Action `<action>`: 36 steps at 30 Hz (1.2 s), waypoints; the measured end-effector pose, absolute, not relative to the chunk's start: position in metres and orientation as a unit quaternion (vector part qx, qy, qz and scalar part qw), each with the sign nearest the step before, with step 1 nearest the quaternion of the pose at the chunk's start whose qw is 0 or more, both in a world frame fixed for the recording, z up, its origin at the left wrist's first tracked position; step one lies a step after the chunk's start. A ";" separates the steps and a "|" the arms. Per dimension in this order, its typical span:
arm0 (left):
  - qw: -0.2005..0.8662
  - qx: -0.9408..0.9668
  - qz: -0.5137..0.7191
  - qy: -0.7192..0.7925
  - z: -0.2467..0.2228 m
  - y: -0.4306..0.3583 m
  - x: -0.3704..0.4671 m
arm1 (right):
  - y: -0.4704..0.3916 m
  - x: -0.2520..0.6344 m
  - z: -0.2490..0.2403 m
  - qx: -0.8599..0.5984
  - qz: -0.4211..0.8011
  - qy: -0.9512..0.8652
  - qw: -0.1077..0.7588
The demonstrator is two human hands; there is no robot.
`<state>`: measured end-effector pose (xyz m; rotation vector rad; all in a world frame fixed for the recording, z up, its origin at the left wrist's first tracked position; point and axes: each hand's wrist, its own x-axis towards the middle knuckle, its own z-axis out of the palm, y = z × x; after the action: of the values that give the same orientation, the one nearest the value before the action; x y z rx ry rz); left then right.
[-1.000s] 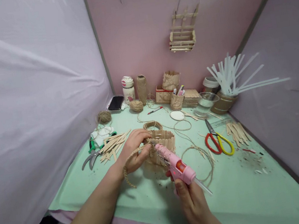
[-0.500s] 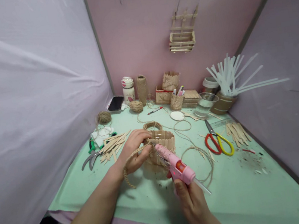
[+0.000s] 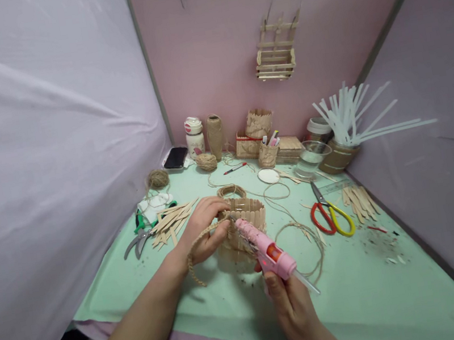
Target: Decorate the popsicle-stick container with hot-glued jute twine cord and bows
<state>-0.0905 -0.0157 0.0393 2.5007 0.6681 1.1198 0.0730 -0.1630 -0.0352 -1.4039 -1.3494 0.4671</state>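
stick-sided cup (image 3: 258, 215), one in all between my two hands, stood on the counter (image 3: 358, 293) near its front edge. my left hand (image 3: 200, 220) had its fingers grasping the cup at the rim, and one braided cord (image 3: 190, 261) ran across that hand, its loose end hanging near the wrist. my right hand (image 3: 288, 301) had its fingers clenched round one pink glue gun (image 3: 259, 239), the nozzle close to the rim; from my remote seat i could not tell whether it touched. around them i counted two balls of twine (image 3: 158, 178), one cone of twine (image 3: 216, 138), one pair of scissors (image 3: 327, 205), one phone (image 3: 176, 158), one white bottle (image 3: 196, 143) and one glass bowl (image 3: 311, 166). loose sticks lay in two larger piles, one (image 3: 175, 222) left of the cup and one (image 3: 361, 202) right of it, too jumbled to count. the surface was pale green, with dark specks (image 3: 379, 245) at the right. one pink wall (image 3: 208, 52) rose behind, one stick rack (image 3: 276, 66) hung by strings before it, and lilac cloth (image 3: 44, 135) closed in both sides.
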 end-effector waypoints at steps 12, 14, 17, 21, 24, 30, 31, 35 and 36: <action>0.159 0.875 0.393 0.235 0.037 -0.015 -0.091 | -0.166 0.077 -0.028 -0.589 0.239 -0.537 0.555; 0.161 0.874 0.393 0.235 0.038 -0.015 -0.091 | -0.167 0.076 -0.026 -0.591 0.242 -0.532 0.556; 0.163 0.875 0.389 0.237 0.038 -0.015 -0.091 | -0.167 0.075 -0.025 -0.591 0.245 -0.529 0.557; 0.165 0.874 0.391 0.236 0.039 -0.015 -0.091 | -0.168 0.075 -0.023 -0.594 0.240 -0.529 0.557; 0.165 0.873 0.390 0.240 0.039 -0.016 -0.091 | -0.168 0.077 -0.020 -0.594 0.236 -0.530 0.557; 0.162 0.873 0.393 0.240 0.039 -0.016 -0.091 | -0.168 0.079 -0.016 -0.592 0.226 -0.533 0.561; 0.162 0.873 0.393 0.240 0.039 -0.016 -0.091 | -0.168 0.079 -0.015 -0.590 0.227 -0.534 0.561; 0.162 0.873 0.395 0.236 0.039 -0.015 -0.091 | -0.167 0.080 -0.009 -0.585 0.233 -0.539 0.560; 0.162 0.873 0.395 0.235 0.039 -0.015 -0.091 | -0.166 0.081 -0.008 -0.584 0.235 -0.539 0.559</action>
<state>-0.0909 -0.0149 0.0386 2.4922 0.6698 1.1282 0.0807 -0.1664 -0.0082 -1.3783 -1.2712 0.5546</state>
